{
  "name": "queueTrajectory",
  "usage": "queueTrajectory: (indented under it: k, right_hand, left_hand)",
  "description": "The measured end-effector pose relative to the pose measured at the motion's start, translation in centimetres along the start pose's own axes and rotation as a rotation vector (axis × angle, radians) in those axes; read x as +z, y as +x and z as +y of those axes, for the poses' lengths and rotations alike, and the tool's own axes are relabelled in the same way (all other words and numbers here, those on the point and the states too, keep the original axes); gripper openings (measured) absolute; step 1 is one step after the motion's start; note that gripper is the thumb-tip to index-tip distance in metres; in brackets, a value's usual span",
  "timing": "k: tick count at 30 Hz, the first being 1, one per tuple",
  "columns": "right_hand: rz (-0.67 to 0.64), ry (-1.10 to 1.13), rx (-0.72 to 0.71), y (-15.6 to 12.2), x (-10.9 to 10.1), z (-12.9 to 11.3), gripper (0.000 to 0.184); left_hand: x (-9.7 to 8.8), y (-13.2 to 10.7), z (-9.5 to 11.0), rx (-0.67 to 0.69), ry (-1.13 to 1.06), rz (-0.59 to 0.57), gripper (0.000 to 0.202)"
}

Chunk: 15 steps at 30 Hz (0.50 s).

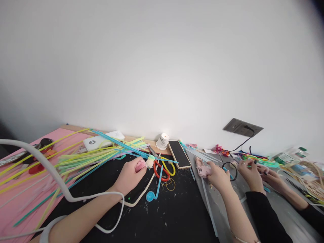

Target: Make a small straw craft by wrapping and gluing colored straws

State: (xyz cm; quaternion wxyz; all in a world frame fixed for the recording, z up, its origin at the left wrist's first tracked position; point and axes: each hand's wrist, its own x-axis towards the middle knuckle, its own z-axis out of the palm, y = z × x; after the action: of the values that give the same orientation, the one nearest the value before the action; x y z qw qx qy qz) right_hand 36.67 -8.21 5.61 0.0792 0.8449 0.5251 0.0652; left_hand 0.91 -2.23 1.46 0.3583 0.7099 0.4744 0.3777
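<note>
My left hand (130,173) is closed around a pink fuzzy piece (140,164) above the black mat. Just beyond its fingertips is a small pale white and green fuzzy piece (150,162); whether the two are joined I cannot tell. To the right, my right hand (219,173) has its fingers around a pale pink glue gun (201,168) at the edge of the grey tabletop. Near my left hand lie red-handled and yellow-handled scissors (162,173) and a blue pipe cleaner (150,196) coiled at one end.
Many pastel pipe cleaners (86,158) spread over pink paper (63,135) at left, beside a white power bank (102,141). A paper cup (162,141) and a phone (179,154) stand by the wall. A white cable (58,179) crosses in front. A co-worker's hands (251,175) work at right.
</note>
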Motion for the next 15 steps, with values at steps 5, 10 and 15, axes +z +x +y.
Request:
queueTrajectory:
  k: [5,10,15]
  right_hand:
    - [0.104,0.055,0.024,-0.9,0.1,0.0,0.052]
    - [0.286,0.204,0.069,-1.6,0.0,-0.1,0.051]
    - [0.444,0.592,-0.121,-3.0,-1.5,-1.9,0.048]
  left_hand:
    - [0.0,0.0,-0.3,0.007,0.004,0.011,0.019]
    - [0.2,0.0,-0.5,0.017,-0.004,0.010,0.017]
    - [0.3,0.2,-0.4,0.006,-0.032,-0.005,0.024]
